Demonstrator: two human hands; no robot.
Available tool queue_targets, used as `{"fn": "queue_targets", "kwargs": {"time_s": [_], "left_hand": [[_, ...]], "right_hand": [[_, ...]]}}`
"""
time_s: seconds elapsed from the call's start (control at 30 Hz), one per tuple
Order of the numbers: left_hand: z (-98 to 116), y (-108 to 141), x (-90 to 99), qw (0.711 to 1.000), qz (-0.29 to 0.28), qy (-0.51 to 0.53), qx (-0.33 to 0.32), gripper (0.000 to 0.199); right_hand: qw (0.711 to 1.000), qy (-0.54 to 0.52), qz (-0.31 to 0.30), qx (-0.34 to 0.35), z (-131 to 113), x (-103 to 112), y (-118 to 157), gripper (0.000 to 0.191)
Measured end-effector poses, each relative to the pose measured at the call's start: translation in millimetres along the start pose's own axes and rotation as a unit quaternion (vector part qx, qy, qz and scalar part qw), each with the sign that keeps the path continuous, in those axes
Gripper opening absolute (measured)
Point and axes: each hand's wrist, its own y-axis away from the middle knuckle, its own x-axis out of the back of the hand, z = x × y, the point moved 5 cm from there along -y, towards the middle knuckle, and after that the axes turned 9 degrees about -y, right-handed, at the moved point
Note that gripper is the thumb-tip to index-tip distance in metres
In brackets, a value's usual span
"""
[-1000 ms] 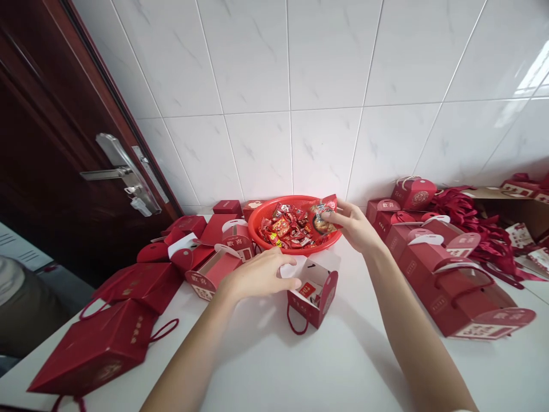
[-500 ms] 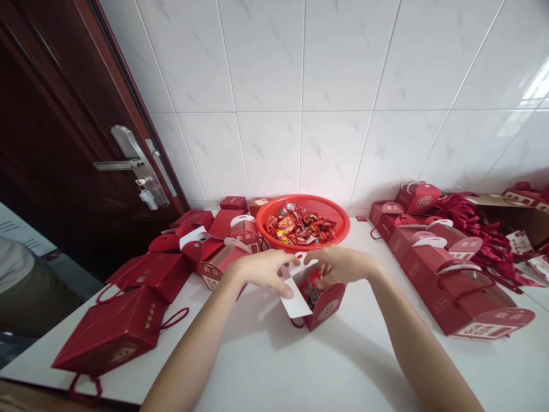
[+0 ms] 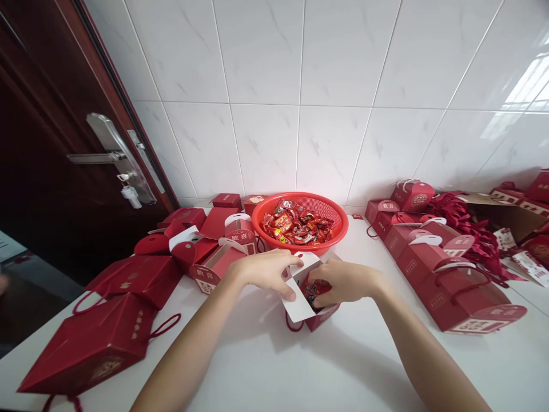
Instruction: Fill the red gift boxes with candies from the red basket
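A small red gift box (image 3: 322,321) stands open on the white table in front of me, its white-lined flaps (image 3: 299,303) spread. My left hand (image 3: 270,273) grips the box at its left, the thumb on one white flap and the fingers by the back flap. Inside lie red wrapped candies (image 3: 312,290). My right hand (image 3: 343,282) reaches in from the right, its curled thumb and fingers on the candies; the fingertips are partly hidden. A dark red cord handle (image 3: 293,323) hangs at the box's left side.
Behind the box, a red plastic basket (image 3: 343,229) holds many wrapped candies. Red gift boxes stand at left (image 3: 90,343) and right (image 3: 454,303). Red ribbons (image 3: 461,220) lie by an open carton (image 3: 517,220) at far right. A tiled wall and a dark door (image 3: 47,171) border the table.
My right hand has dipped lower into the box, its fingers now among the candies. My left hand keeps its grip on the flap. The camera view has shifted slightly.
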Motion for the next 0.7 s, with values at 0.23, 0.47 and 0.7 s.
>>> {"fn": "queue_targets", "kwargs": {"time_s": [0.23, 0.47, 0.7], "left_hand": [[4, 10, 3.6, 1.000, -0.003, 0.016, -0.008, 0.068], [4, 12, 7.2, 0.999, 0.022, 0.016, -0.037, 0.069], [17, 2, 1.9, 0.991, 0.122, -0.029, 0.048, 0.048]], "right_hand": [[0.999, -0.028, 0.018, 0.034, -13, 17, 23, 0.046], [0.993, -0.037, 0.109, 0.020, -3, 25, 68, 0.034], [0.921, -0.003, 0.388, 0.015, 39, -7, 80, 0.026]]}}
